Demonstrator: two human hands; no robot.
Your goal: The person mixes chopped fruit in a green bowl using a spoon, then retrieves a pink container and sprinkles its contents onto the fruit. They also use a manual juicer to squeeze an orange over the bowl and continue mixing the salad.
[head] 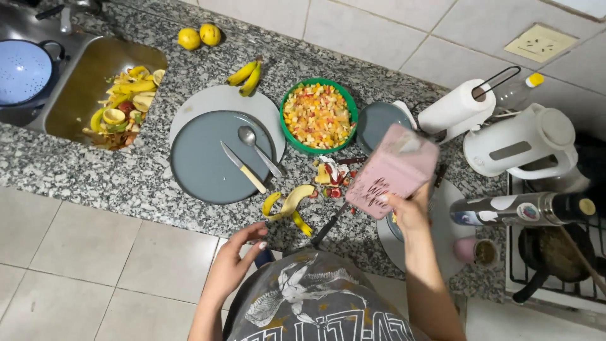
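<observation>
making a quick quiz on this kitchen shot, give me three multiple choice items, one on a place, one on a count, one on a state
1. Where do the metal spoon and the cream-handled knife lie?
A. in the green bowl
B. on the round grey plate
C. in the sink

2. How many whole yellow bananas lie above the grey plate?
A. two
B. four
C. none

3. What is the right hand doing?
A. resting flat on the counter
B. gripping the white kettle
C. holding a pink rectangular box up over the counter

Key:
1 B, the metal spoon and cream-handled knife rest on the round grey plate.
2 A, a pair of whole yellow bananas lies by the plate's upper edge.
3 C, the right hand grips the pink rectangular box from below, clear of the speckled granite counter.
</observation>
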